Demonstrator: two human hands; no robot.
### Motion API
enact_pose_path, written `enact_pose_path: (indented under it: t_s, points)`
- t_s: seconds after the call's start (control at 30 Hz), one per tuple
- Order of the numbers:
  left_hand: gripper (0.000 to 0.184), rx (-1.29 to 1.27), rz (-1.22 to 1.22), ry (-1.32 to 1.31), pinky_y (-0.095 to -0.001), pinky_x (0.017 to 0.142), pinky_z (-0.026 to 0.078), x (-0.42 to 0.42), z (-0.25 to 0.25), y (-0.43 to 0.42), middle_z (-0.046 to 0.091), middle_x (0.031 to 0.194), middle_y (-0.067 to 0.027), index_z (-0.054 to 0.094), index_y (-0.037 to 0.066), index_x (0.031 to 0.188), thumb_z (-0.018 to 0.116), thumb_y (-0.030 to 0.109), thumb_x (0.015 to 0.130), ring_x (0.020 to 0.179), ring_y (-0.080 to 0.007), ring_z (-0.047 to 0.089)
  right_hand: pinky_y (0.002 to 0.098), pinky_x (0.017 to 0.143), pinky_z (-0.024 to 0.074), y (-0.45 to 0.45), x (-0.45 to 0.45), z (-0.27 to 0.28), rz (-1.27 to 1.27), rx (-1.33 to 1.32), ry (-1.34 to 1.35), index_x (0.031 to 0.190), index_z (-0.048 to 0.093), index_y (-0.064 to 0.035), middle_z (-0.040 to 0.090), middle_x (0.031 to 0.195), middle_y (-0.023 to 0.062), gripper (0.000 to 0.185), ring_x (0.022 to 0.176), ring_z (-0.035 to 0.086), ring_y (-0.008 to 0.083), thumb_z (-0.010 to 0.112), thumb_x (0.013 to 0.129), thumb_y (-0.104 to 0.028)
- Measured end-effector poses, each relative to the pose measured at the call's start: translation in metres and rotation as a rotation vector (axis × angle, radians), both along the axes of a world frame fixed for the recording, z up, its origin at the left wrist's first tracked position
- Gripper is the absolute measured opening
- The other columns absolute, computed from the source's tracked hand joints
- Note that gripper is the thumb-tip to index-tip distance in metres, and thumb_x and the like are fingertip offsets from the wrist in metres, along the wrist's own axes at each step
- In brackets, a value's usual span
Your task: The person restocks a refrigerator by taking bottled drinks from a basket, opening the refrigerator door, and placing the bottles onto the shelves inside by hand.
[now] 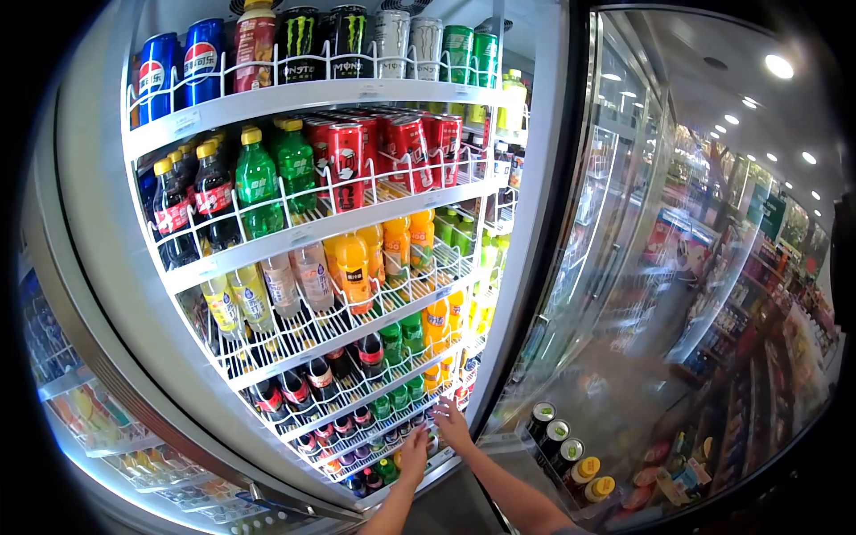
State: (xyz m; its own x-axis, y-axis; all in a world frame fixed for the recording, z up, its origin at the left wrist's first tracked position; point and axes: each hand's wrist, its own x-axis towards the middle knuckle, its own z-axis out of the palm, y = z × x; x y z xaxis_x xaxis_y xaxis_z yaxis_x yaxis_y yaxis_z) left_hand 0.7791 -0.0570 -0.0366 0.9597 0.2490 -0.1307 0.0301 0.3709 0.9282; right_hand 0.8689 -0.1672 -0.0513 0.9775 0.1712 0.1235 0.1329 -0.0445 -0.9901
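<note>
My left hand reaches in front of the lowest shelves of a drinks fridge, its fingers pointing up and nothing visible in them. Just right of it and a little higher, my right hand has its fingers apart and holds nothing that I can see. Both are near the bottom right corner of the shelving, close to small dark bottles and green bottles. Orange bottles stand on the shelf above my right hand. Whether either hand touches the wire rack cannot be made out.
Higher shelves carry red cans, green bottles, orange juice bottles and black cans. White wire guards edge them. The glass door stands swung out at right. Cans and yellow-capped bottles are at lower right.
</note>
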Motion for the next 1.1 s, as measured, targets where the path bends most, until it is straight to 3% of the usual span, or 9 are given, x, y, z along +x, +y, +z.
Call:
enact_pose_path:
  t_s: [0.07, 0.17, 0.37, 0.47, 0.57, 0.8, 0.87, 0.97, 1.1]
  points:
    - [0.035, 0.007, -0.032, 0.082, -0.0264, 0.08, 0.052, -0.027, -0.022, -0.002, 0.062, 0.118, -0.0057, 0.055, 0.005, 0.132, 0.052, 0.02, 0.101, 0.101, -0.014, 0.062, 0.0313, 0.082, 0.0534, -0.002, -0.024, -0.008, 0.041, 0.086, 0.03, 0.142, 0.039, -0.006, 0.059, 0.126, 0.0177, 0.049, 0.101, 0.064, 0.0208, 0.053, 0.095, -0.008]
    - [0.033, -0.031, -0.07, 0.152, -0.0267, 0.081, 0.052, -0.058, -0.006, -0.006, 0.063, 0.117, -0.0058, 0.056, 0.005, 0.131, 0.052, 0.019, 0.1, 0.101, -0.0144, 0.062, 0.0305, 0.084, 0.0527, -0.008, -0.071, -0.008, 0.062, 0.146, 0.171, 0.14, 0.041, -0.006, 0.06, 0.122, 0.0169, 0.045, 0.102, 0.063, 0.0197, 0.052, 0.097, -0.008]
    - [0.034, -0.118, -0.101, 0.036, -0.0272, 0.082, 0.05, -0.063, 0.006, -0.003, 0.063, 0.119, -0.0062, 0.054, 0.007, 0.132, 0.052, 0.018, 0.1, 0.106, -0.0156, 0.062, 0.0316, 0.089, 0.0515, -0.017, -0.109, 0.021, 0.059, 0.191, 0.1, 0.14, 0.043, -0.007, 0.061, 0.121, 0.0156, 0.042, 0.103, 0.062, 0.0191, 0.052, 0.099, -0.01]
    - [0.032, -0.057, -0.064, 0.0, -0.0259, 0.079, 0.053, -0.074, 0.031, -0.007, 0.063, 0.114, -0.0078, 0.053, 0.003, 0.132, 0.048, 0.014, 0.102, 0.096, -0.0163, 0.064, 0.0312, 0.092, 0.0496, -0.028, -0.128, 0.043, 0.058, 0.208, 0.102, 0.14, 0.043, -0.0058, 0.062, 0.12, 0.0142, 0.042, 0.108, 0.061, 0.0187, 0.051, 0.099, -0.01]
    - [0.031, -0.085, -0.036, -0.014, -0.0247, 0.077, 0.049, -0.097, 0.051, -0.014, 0.063, 0.115, -0.0062, 0.056, 0.006, 0.13, 0.05, 0.017, 0.101, 0.096, -0.0136, 0.063, 0.0318, 0.093, 0.0495, -0.038, -0.149, 0.067, 0.093, 0.166, 0.079, 0.14, 0.044, -0.0041, 0.062, 0.12, 0.0143, 0.041, 0.108, 0.061, 0.0191, 0.05, 0.1, -0.01]
    - [0.03, -0.06, 0.132, -0.085, -0.0238, 0.076, 0.048, -0.174, 0.076, -0.047, 0.065, 0.109, -0.0057, 0.058, 0.005, 0.128, 0.05, 0.017, 0.101, 0.09, -0.012, 0.063, 0.0344, 0.094, 0.0501, -0.079, -0.206, 0.124, 0.33, 0.268, 0.039, 0.137, 0.046, -0.0013, 0.062, 0.122, 0.0154, 0.039, 0.108, 0.062, 0.0213, 0.05, 0.101, -0.014]
    - [0.029, -0.071, 0.179, -0.096, -0.0246, 0.075, 0.048, -0.196, 0.088, -0.063, 0.066, 0.108, -0.0056, 0.059, 0.005, 0.126, 0.05, 0.017, 0.101, 0.09, -0.0122, 0.063, 0.0327, 0.095, 0.0487, -0.105, -0.215, 0.142, 0.449, 0.275, 0.04, 0.139, 0.045, -0.0044, 0.062, 0.122, 0.0113, 0.039, 0.112, 0.06, 0.0191, 0.047, 0.102, -0.017]
    - [0.03, -0.065, 0.189, -0.107, -0.0267, 0.079, 0.049, -0.23, 0.072, -0.079, 0.066, 0.109, -0.0066, 0.058, 0.006, 0.128, 0.049, 0.017, 0.102, 0.092, -0.0132, 0.063, 0.0357, 0.095, 0.049, -0.136, -0.231, 0.178, 0.565, 0.29, 0.039, 0.138, 0.046, -0.0028, 0.062, 0.121, 0.0139, 0.04, 0.111, 0.061, 0.0218, 0.047, 0.103, -0.021]
    - [0.031, -0.049, 0.264, -0.08, -0.027, 0.081, 0.048, -0.293, 0.088, -0.095, 0.066, 0.111, -0.0068, 0.057, 0.006, 0.128, 0.05, 0.02, 0.102, 0.094, -0.0136, 0.063, 0.0368, 0.095, 0.0493, -0.127, -0.254, 0.207, 0.661, 0.321, 0.032, 0.137, 0.047, -0.0018, 0.063, 0.119, 0.0161, 0.042, 0.107, 0.063, 0.0236, 0.047, 0.103, -0.027]
